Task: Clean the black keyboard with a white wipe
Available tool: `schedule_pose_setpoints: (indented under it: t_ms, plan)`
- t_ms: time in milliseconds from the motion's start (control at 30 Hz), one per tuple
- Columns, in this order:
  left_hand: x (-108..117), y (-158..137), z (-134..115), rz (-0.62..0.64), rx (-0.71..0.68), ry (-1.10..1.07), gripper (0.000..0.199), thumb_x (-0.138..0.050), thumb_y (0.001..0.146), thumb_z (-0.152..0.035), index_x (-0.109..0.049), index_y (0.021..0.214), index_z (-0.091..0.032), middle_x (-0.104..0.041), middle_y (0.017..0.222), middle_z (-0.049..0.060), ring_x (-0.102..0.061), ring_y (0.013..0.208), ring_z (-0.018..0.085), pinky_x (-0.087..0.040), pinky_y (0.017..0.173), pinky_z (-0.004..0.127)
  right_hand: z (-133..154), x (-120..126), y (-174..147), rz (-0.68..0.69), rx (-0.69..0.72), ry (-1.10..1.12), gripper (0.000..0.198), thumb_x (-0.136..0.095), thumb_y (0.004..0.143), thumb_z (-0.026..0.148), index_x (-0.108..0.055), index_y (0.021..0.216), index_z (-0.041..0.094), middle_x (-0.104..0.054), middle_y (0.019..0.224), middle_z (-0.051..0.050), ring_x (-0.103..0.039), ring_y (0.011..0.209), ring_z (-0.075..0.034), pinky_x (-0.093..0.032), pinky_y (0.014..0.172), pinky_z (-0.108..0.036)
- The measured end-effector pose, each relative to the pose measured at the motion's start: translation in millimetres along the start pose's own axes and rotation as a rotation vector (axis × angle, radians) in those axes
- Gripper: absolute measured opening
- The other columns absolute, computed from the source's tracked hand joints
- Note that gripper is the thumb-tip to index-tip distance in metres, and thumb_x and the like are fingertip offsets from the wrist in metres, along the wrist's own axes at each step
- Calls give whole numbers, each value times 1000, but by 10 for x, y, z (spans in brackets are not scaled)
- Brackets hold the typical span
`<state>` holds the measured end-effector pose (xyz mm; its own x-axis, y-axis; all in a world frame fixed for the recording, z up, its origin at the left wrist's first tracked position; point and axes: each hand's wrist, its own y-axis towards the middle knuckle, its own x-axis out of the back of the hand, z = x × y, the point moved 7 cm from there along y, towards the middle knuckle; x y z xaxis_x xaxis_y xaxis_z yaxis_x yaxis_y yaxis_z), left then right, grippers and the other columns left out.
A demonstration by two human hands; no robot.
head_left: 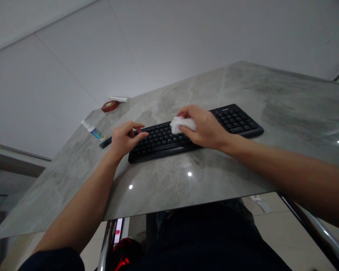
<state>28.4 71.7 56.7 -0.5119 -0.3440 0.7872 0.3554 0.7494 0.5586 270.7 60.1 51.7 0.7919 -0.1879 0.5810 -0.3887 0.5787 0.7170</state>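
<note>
A black keyboard [164, 141] lies at a slant across the middle of the tabletop, its number pad towards the right. My right hand [205, 126] grips a crumpled white tissue [182, 124] over the keys right of centre. At the keyboard's left end is my left hand [125, 139], with thumb and forefinger apart and nothing visible between them; its other fingers are partly hidden. Just left of that hand, the end of a dark, narrow object [105, 143] shows, its kind unclear.
A white-capped spray bottle [94, 131] with a blue label lies at the left. Farther back, a reddish-brown box [109, 106] sits beside a thin white item [118, 99] near the wall. The grey marble-patterned table [158, 188] has its front edge close to my body.
</note>
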Motion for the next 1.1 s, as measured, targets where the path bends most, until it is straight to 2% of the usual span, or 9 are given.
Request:
schedule_pose_setpoints:
  t_ms: [100, 167, 367, 567, 733, 867, 933, 1000, 1100]
  plan:
    - [-130, -38, -367, 117, -165, -117, 58, -71, 78, -63, -64, 116, -19, -68, 91, 4, -48, 55, 10, -42, 56, 23, 251, -210, -39, 45, 89, 142, 25, -61, 86, 16, -55, 110, 18, -67, 104, -8, -63, 96, -22, -51, 87, -36]
    - [-216, -77, -562, 169, -236, -128, 64, -73, 75, -65, -62, 118, -19, -68, 92, 5, -51, 59, 11, -44, 58, 24, 353, -306, -64, 62, 140, 210, 21, -59, 89, 17, -54, 109, 18, -67, 106, -8, -64, 100, -21, -51, 89, -35]
    - [-257, -119, -736, 112, -378, -76, 19, -55, 98, -32, -64, 107, -18, -66, 81, 5, -60, 74, 18, -49, 71, 30, 315, -411, -84, 79, 115, 270, 17, -55, 93, 19, -55, 110, 18, -68, 106, -9, -65, 99, -21, -51, 88, -34]
    - [-163, -107, -745, 82, -350, -79, 12, -54, 95, -20, -61, 104, -20, -66, 91, 7, -61, 86, 21, -51, 79, 36, 186, -445, -87, 134, -29, 190, 14, -62, 89, 24, -58, 101, 19, -68, 85, -3, -64, 71, -17, -49, 67, -29]
    - [-248, -121, -815, 205, -283, -79, 21, -51, 95, -18, -53, 115, -22, -67, 106, 9, -64, 96, 23, -53, 86, 37, 196, -464, -100, 135, -34, 238, 13, -60, 91, 22, -56, 104, 21, -69, 94, -5, -66, 81, -19, -50, 73, -30]
    - [-144, -76, -742, 299, -279, 22, 44, -43, 86, -4, -52, 125, -21, -64, 110, 11, -62, 97, 23, -52, 83, 36, 211, -498, -120, 205, -46, 227, 34, -61, 87, 17, -50, 120, 19, -68, 94, -6, -65, 81, -19, -51, 75, -32]
    - [-37, -28, -593, 304, -230, 80, 39, -43, 87, -7, -55, 123, -18, -62, 100, 10, -61, 86, 22, -52, 74, 34, 205, -498, -125, 218, -51, 213, 37, -59, 87, 16, -48, 123, 18, -67, 93, -5, -64, 82, -19, -51, 76, -33]
    - [64, 0, -403, 271, -182, 92, 34, -38, 92, -12, -55, 121, -18, -60, 97, 9, -60, 84, 22, -50, 74, 34, 203, -495, -127, 219, -42, 195, 36, -58, 87, 15, -49, 122, 16, -66, 94, -6, -63, 85, -19, -51, 78, -34]
    - [146, -35, -88, 225, -107, 70, 21, -45, 96, -26, -58, 112, -19, -61, 91, 6, -59, 81, 21, -49, 72, 32, 214, -520, -135, 250, -17, 173, 33, -57, 87, 14, -52, 119, 16, -65, 96, -7, -62, 87, -19, -52, 81, -35]
